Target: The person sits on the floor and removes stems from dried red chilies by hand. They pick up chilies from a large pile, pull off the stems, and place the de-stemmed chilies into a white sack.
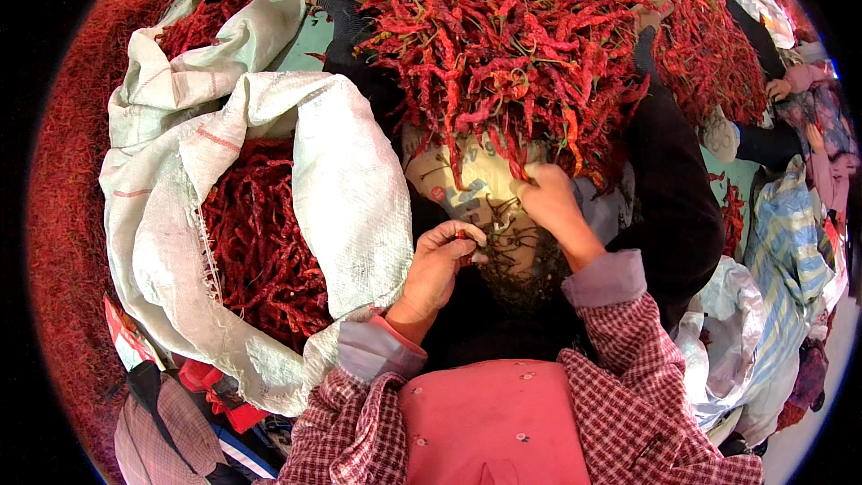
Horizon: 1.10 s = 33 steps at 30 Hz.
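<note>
A large heap of wrinkled red chili peppers (pixel 512 60) lies between my legs, its lower edge hanging over a printed sack (pixel 431 165). My right hand (pixel 555 205) pinches a chili pepper (pixel 516 158) at that lower edge. Lower and to the left, my left hand (pixel 434 266) is curled, with a bit of red chili (pixel 462 235) showing between thumb and fingers; most of it is hidden. Below and between both hands, thin brown-green stems (pixel 515 239) are scattered on the sack and bunch up in my lap.
To my left stands a white woven sack (pixel 353 182) with a rolled rim, holding red chilies (pixel 262 249). Another white sack (pixel 151 74) is behind it. At right are a blue-striped bag (pixel 784 242), a white plastic bag (pixel 731 330) and another person's hand (pixel 779 89).
</note>
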Motion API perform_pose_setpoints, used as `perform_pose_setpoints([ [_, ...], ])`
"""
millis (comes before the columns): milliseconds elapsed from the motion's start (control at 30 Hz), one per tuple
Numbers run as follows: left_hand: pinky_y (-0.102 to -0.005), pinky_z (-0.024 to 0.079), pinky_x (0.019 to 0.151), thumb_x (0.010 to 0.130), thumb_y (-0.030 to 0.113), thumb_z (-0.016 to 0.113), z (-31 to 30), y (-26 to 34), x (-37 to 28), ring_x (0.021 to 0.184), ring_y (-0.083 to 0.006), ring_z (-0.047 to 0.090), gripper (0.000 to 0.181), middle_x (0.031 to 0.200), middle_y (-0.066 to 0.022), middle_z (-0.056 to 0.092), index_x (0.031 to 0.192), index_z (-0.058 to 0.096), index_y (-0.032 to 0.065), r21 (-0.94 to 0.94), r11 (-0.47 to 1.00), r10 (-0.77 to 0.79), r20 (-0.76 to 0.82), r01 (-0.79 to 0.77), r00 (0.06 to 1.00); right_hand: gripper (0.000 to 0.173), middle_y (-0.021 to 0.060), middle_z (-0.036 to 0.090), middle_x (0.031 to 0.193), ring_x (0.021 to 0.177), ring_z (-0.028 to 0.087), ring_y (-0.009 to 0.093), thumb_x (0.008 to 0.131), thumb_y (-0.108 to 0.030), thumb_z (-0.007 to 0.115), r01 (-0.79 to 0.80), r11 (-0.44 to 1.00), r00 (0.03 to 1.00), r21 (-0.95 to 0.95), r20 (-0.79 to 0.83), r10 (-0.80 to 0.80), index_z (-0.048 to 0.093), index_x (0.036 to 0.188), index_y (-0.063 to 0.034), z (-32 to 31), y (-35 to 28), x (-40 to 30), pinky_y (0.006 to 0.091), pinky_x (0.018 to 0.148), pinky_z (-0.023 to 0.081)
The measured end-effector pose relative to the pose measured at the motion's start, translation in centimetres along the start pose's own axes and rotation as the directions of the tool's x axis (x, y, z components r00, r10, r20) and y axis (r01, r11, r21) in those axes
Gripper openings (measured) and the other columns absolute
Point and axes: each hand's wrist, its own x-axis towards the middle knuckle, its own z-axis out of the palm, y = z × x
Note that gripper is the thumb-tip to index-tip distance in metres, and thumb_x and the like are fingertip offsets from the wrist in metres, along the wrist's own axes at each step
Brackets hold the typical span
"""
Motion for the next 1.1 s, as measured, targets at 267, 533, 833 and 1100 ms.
perform_pose_setpoints([
  [267, -0.0296, 0.047, 0.081, 0.079, -0.006, 0.048, 1.0, -1.9, 1.1, 0.088, -0.0183, 0.060, 0.031, 0.101, -0.0101, 0.062, 0.109, 0.055, -0.0019, 0.175, 0.983, -0.063, 0.021, 0.058, 0.998, 0.017, 0.0237, 0.058, 0.069, 0.065, 0.059, 0.040, 0.076, -0.014, 0.061, 0.207, 0.978, 0.977, -0.035, -0.048, -0.209, 0.057, 0.079, 0.0020, 2.2, -0.1, -9.0, 0.0448, 0.058, 0.045],
  [533, -0.0326, 0.047, 0.082, 0.083, 0.001, 0.055, 3.2, -2.2, 1.4, 0.084, -0.0191, 0.060, 0.019, 0.091, -0.0088, 0.063, 0.102, 0.057, -0.0016, -0.180, 0.984, -0.035, -0.167, 0.005, 0.985, 0.018, 0.0202, 0.059, 0.069, 0.063, 0.061, 0.031, 0.079, -0.015, 0.065, 0.292, 0.952, 0.956, -0.088, 0.016, -0.292, 0.056, 0.080, 0.0012, 1.8, -0.7, -9.6, 0.0377, 0.057, 0.045],
  [833, -0.0320, 0.049, 0.057, 0.084, 0.005, 0.046, 2.5, -0.8, 0.5, 0.059, -0.0147, 0.050, 0.022, 0.066, -0.0040, 0.051, 0.101, 0.057, -0.0031, -0.148, 0.984, -0.106, -0.011, 0.103, 0.994, 0.014, 0.0009, 0.056, 0.066, 0.056, 0.050, 0.007, 0.085, -0.013, 0.063, -0.212, 0.659, 0.977, 0.721, 0.156, 0.144, 0.066, 0.089, 0.0003, -0.7, -1.1, -6.5, 0.0257, 0.046, 0.039],
  [1100, -0.0204, 0.029, 0.041, 0.088, 0.010, 0.050, 3.0, -1.0, -0.8, 0.052, -0.0051, 0.038, 0.007, 0.062, 0.0043, 0.042, 0.090, 0.056, 0.0073, 0.041, 0.988, -0.145, -0.012, 0.146, 0.989, 0.016, 0.0029, 0.057, 0.074, 0.052, 0.049, 0.011, 0.083, -0.014, 0.066, -0.383, 0.328, 0.923, 0.864, 0.369, 0.108, 0.063, 0.091, 0.0003, 0.0, -0.6, -5.4, 0.0306, 0.044, 0.040],
])
